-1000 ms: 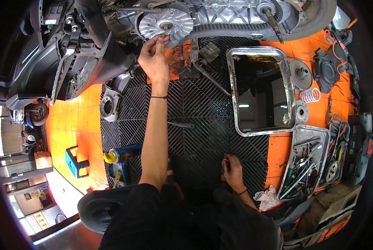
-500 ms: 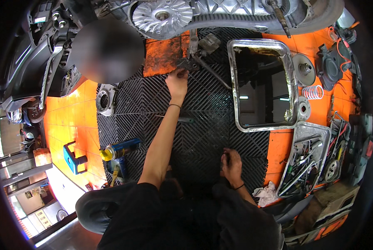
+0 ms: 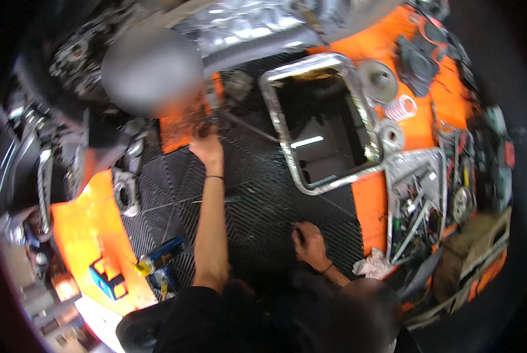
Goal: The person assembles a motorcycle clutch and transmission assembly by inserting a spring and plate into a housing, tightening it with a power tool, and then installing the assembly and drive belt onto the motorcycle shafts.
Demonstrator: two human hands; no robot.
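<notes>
My left arm reaches far forward over the black ribbed mat [image 3: 263,206]. At its end my left hand [image 3: 206,147] has its fingers curled in beside a dark, greasy metal part [image 3: 201,112] above an orange patch of floor. Blur hides what, if anything, they hold. Close to my body, my right hand [image 3: 310,243] rests low over the mat with bent fingers. A dark spot shows between thumb and fingers, too small to name. A thin screwdriver-like tool [image 3: 231,200] lies on the mat beside my left forearm.
A metal-rimmed tray [image 3: 310,189] of dark liquid stands right of centre. Beyond it are a pulley disc [image 3: 378,81], a coil spring [image 3: 400,108] and a tool tray [image 3: 443,194]. Left lie a spray can [image 3: 162,254] and a metal housing [image 3: 126,191]. A scooter engine [image 3: 257,35] spans the far side.
My view has turned, so the tray and tools appear farther left and the picture is blurred. My left hand stays by the same metal part; my right hand keeps its bent-finger pose.
</notes>
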